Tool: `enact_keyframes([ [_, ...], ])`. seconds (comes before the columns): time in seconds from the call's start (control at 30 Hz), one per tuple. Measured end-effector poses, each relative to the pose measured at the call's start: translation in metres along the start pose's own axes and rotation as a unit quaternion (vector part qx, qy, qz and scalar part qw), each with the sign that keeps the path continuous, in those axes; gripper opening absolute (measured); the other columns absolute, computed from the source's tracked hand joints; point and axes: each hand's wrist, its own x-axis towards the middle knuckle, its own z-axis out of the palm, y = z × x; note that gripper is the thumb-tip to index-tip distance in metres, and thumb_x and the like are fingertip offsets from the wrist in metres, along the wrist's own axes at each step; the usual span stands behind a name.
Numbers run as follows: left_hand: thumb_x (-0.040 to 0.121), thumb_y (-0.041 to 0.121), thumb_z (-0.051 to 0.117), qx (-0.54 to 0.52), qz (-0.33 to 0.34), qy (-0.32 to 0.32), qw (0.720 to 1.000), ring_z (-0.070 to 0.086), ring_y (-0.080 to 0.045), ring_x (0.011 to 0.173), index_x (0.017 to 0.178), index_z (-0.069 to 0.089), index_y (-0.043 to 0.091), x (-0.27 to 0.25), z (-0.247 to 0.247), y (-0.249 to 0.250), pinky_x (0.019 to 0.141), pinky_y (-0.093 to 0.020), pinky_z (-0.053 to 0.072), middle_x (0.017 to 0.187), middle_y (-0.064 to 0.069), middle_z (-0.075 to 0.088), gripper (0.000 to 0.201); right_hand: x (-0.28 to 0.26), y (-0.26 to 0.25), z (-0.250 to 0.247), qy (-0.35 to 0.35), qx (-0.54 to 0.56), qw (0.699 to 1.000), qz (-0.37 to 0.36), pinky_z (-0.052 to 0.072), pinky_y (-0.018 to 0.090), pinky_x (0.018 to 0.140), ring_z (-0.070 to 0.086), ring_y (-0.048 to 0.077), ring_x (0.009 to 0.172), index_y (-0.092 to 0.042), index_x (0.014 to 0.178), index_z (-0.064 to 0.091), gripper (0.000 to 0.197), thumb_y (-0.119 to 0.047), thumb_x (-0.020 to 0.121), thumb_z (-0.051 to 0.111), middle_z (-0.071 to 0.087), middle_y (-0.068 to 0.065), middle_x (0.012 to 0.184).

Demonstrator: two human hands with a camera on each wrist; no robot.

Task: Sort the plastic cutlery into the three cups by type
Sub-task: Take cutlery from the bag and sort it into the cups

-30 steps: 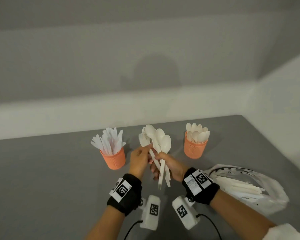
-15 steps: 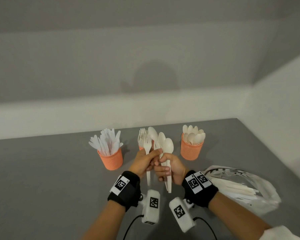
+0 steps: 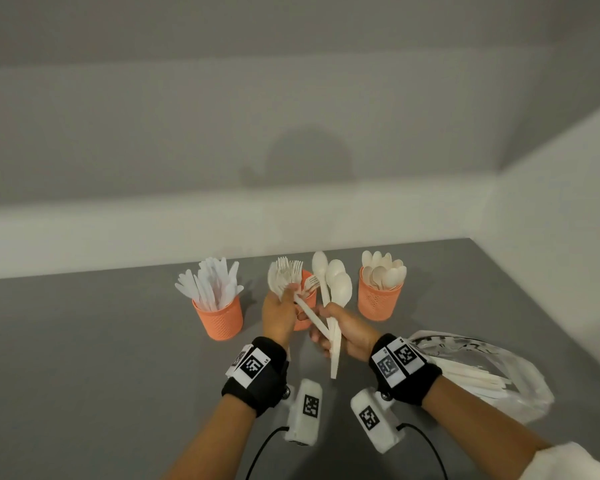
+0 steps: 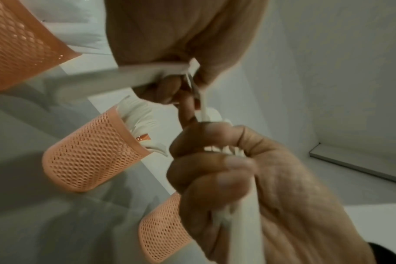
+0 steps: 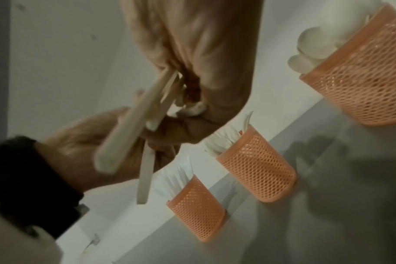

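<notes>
Three orange mesh cups stand in a row: the knife cup (image 3: 219, 318) on the left, the fork cup (image 3: 307, 299) in the middle behind my hands, the spoon cup (image 3: 380, 301) on the right. My right hand (image 3: 336, 327) grips three white spoons (image 3: 340, 289) by their handles, bowls up. My left hand (image 3: 284, 299) pinches a white fork (image 3: 309, 315) near its neck, in front of the fork cup. The fork's handle slants down-right to my right fingers. In the right wrist view the fork (image 5: 124, 132) is blurred across my left hand (image 5: 79, 146).
A clear plastic bag (image 3: 482, 372) holding more white cutlery lies on the grey table (image 3: 84, 358) by my right forearm. White walls close the back and right sides. Cables trail from both wrist cameras toward me.
My left hand has drawn the fork out of the right hand's bundle and tipped it from upright to slanted, up toward the middle cup. The right hand keeps the spoons.
</notes>
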Motion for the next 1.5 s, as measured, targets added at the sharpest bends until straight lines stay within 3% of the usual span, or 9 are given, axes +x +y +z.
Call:
enact_keyframes([
  [0.13,0.099,0.024,0.040,-0.072,-0.013,0.050,0.996,0.057,-0.013,0.043,0.095,0.052,0.012,0.014,-0.016,-0.006,0.043,-0.022,0.050,0.053,0.001,0.056,0.017,-0.001,0.006,-0.005,0.018,-0.038,0.999,-0.002,0.043,0.021,0.041,0.042,0.009,0.036,-0.011,0.105,0.058,0.028,-0.012,0.095,0.032,0.060,0.008,0.064],
  [0.27,0.096,0.019,0.048,-0.025,0.001,0.014,1.000,0.035,-0.001,0.028,0.090,0.051,0.011,0.011,-0.018,0.006,0.032,-0.012,0.028,0.036,0.008,0.041,0.010,0.001,0.014,-0.001,0.066,-0.099,0.992,-0.029,0.031,0.015,0.035,0.030,0.005,0.030,-0.014,0.116,0.053,0.033,-0.007,0.094,0.030,0.049,0.005,0.058],
  [0.37,0.090,0.033,0.058,0.002,-0.026,-0.004,1.000,0.032,-0.001,0.023,0.059,0.045,0.016,0.007,-0.010,0.015,0.031,-0.010,0.024,0.027,0.007,0.037,0.037,0.007,0.018,0.006,0.118,-0.180,0.974,-0.066,0.030,0.016,0.034,0.032,0.003,0.030,-0.016,0.112,0.050,0.029,-0.007,0.094,0.029,0.044,0.002,0.056],
  [0.5,0.082,0.043,0.063,0.044,-0.035,0.012,0.998,0.039,-0.005,0.034,0.055,0.046,0.017,0.010,0.004,0.023,0.042,-0.018,0.029,0.037,0.008,0.042,0.041,0.008,0.024,0.009,0.135,-0.319,0.930,-0.120,0.035,0.016,0.048,0.044,0.003,0.046,-0.016,0.116,0.052,0.027,-0.010,0.096,0.035,0.047,-0.005,0.059],
  [0.7,0.092,0.018,0.048,0.092,-0.029,-0.017,0.995,0.032,-0.009,0.036,0.066,0.048,0.014,0.017,-0.005,0.030,0.036,-0.016,0.024,0.047,0.003,0.043,0.026,-0.006,0.014,0.004,0.018,-0.138,0.989,-0.060,0.028,0.014,0.033,0.033,0.004,0.032,-0.020,0.115,0.053,0.024,-0.030,0.101,0.036,0.051,0.002,0.059],
  [0.97,0.091,0.033,0.055,0.103,0.008,-0.136,0.985,0.032,-0.004,0.027,0.076,0.053,0.005,-0.009,-0.008,0.028,0.033,-0.014,0.026,0.033,0.008,0.038,0.032,-0.014,0.000,0.001,-0.031,-0.150,0.988,-0.002,0.052,0.025,0.052,0.033,0.004,0.033,-0.012,0.068,0.050,0.035,-0.036,0.093,0.051,0.031,-0.009,0.035],
  [1.17,0.072,0.007,0.076,0.148,0.070,-0.098,0.982,0.066,-0.013,0.077,0.097,0.064,0.002,-0.019,0.007,0.018,0.069,-0.020,0.053,0.086,-0.007,0.068,0.029,-0.015,-0.008,0.006,-0.067,-0.204,0.976,0.040,0.048,0.026,0.063,0.041,0.003,0.035,-0.013,0.067,0.051,0.026,-0.017,0.092,0.055,0.039,-0.009,0.033],
  [1.33,0.077,0.005,0.068,0.152,0.114,0.032,0.981,0.066,-0.023,0.082,0.094,0.065,0.005,-0.015,0.023,0.012,0.076,-0.030,0.052,0.085,-0.008,0.068,0.018,-0.011,-0.012,0.009,0.104,-0.193,0.966,-0.138,0.047,0.016,0.055,0.057,0.007,0.057,-0.002,0.093,0.059,0.017,0.010,0.082,0.055,0.059,0.001,0.065],
  [1.5,0.081,0.011,0.064,0.167,0.185,0.070,0.966,0.061,-0.022,0.067,0.076,0.053,0.013,-0.019,0.040,0.014,0.065,-0.032,0.049,0.067,-0.002,0.060,0.012,-0.004,-0.007,0.012,0.263,-0.321,0.886,-0.207,0.035,0.009,0.054,0.055,0.012,0.077,-0.011,0.115,0.047,0.025,-0.014,0.091,0.053,0.059,-0.004,0.088],
])
